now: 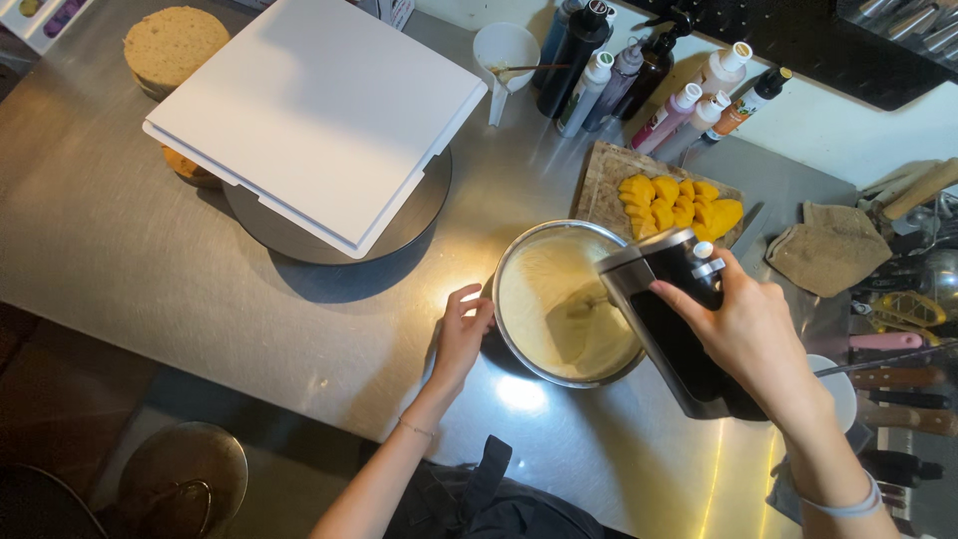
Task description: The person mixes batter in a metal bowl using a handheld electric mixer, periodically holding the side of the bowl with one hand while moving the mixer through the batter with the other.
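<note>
Steel table (120, 260): work surface. White board (319, 110): far left, on a turntable (399, 225). Metal bowl (509, 262) of pale batter (544, 289): centre. Black hand mixer (669, 319): right hand (748, 334) wrapped tight around its handle, beaters sunk in batter. Left hand (461, 334): fingers loosely curled against bowl's near-left rim. Judgement: keep the bowl braced and the beaters submerged to avoid splatter. Mango pieces (679, 205): far right, on a cutting board (609, 175).

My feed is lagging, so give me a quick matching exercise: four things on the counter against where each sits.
1 hand mixer
2 metal bowl
3 white box
4 mango slices

a on the turntable
b on the wooden board
c in the right hand
d steadied by the left hand

Pairs: 1-c, 2-d, 3-a, 4-b
</note>
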